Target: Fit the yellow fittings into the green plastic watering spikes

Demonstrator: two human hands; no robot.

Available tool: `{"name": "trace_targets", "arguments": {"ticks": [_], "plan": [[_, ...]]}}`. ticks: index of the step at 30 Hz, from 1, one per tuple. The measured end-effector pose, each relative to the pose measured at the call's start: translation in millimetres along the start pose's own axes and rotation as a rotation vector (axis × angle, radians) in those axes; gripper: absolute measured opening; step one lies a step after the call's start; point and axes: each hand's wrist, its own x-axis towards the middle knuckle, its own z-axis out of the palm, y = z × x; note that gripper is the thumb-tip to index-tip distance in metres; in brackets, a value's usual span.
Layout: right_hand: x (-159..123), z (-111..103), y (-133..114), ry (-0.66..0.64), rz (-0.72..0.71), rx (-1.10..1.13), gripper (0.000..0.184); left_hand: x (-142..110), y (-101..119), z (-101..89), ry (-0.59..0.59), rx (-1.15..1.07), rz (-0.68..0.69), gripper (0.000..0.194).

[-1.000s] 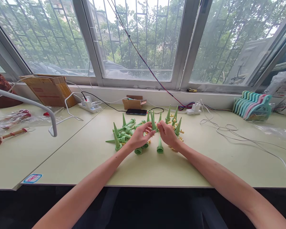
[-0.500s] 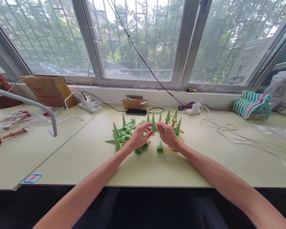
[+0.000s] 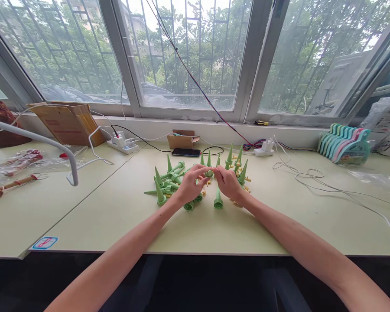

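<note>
Several green plastic cone spikes, some standing and others lying, surround both hands. My left hand (image 3: 191, 183) is half curled, its index finger reaching to the right hand's fingertips and crossing in front of a standing green spike (image 3: 209, 160). Whatever is between its fingertips is too small to make out. My right hand (image 3: 228, 183) is closed in a pinch, and its contents are hidden. Below the hands, another green spike (image 3: 218, 202) lies with its open ribbed end towards me. Small yellow plastic pieces (image 3: 247, 178) lie among the spikes on the right.
Behind the spikes lie a black phone (image 3: 186, 152) and a small cardboard box (image 3: 182, 139). Power strips (image 3: 123, 145) and loose white cables (image 3: 315, 173) are on both sides. Teal and pink hangers (image 3: 344, 143) stand far right. Wooden-handled utensils (image 3: 16, 184) lie far left.
My left index finger has moved slightly right to the right hand's fingertips, now crossing the standing spike that was in full view. The right hand has barely moved.
</note>
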Motion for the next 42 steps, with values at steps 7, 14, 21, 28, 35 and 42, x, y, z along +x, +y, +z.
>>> {"name": "trace_targets", "arguments": {"ticks": [7,14,21,28,35,42], "plan": [[-1,2,-3,0.002,-0.007,-0.024,0.041,-1,0,0.6,0.056,0.094,0.034,0.024],[-2,2,-5,0.046,-0.048,-0.007,0.038,-1,6,2.5,0.066,0.155,0.023,0.028],[-1,-2,-10,0.133,-0.026,-0.005,0.036,1,4,3.3,0.143,0.122,-0.058,0.025],[-1,-2,-12,0.146,-0.035,-0.008,0.037,3,15,0.7,0.093,0.068,-0.109,0.062],[-4,-2,-13,0.065,-0.095,0.025,0.037,2,15,-0.9,0.017,0.016,-0.132,0.071],[-4,-2,-12,0.049,-0.076,0.045,0.037,3,13,-2.8,-0.047,0.021,-0.108,0.064]]}}
